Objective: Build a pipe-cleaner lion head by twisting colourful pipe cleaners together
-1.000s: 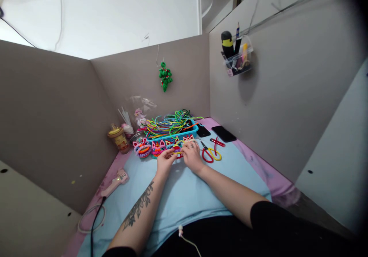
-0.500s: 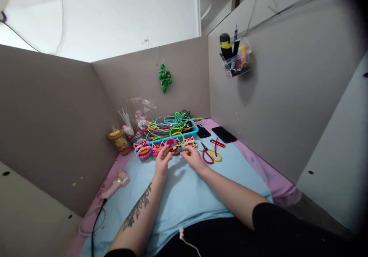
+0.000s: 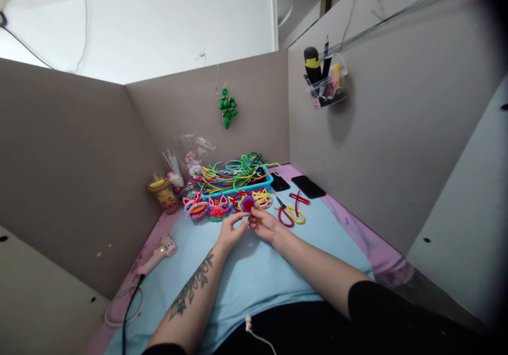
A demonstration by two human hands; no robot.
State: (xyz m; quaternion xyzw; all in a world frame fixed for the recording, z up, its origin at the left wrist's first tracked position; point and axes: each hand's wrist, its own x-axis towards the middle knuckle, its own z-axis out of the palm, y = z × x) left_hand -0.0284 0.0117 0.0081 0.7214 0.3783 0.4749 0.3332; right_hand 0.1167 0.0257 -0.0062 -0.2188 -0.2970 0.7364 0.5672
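Observation:
My right hand (image 3: 264, 224) pinches the lower edge of a round pipe-cleaner coil (image 3: 247, 203), red in the centre with a purple ring, from which red and yellow strands loop out. Beside it, my left hand (image 3: 232, 230) has its fingers stretched toward the coil's underside and its thumb apart; its fingertips are close to my right fingers, and contact is unclear. Just beyond stand pipe-cleaner animal faces, one pink and orange (image 3: 219, 208), one pink and lilac (image 3: 196, 207). A whitish-red piece (image 3: 262, 198) lies behind my right hand.
A blue basket (image 3: 222, 195) overflows with coloured pipe cleaners at the back. Red-and-yellow-handled scissors (image 3: 291, 215), a red tool (image 3: 300, 198) and a black phone (image 3: 308, 187) lie right. Left are a pink glue gun (image 3: 159, 256) with its cord and a cup (image 3: 164, 196).
The coil has turned to face me and moved slightly right and down. My hands have come together; my left hand has lowered from a raised pose, and my right hand's grip has shifted.

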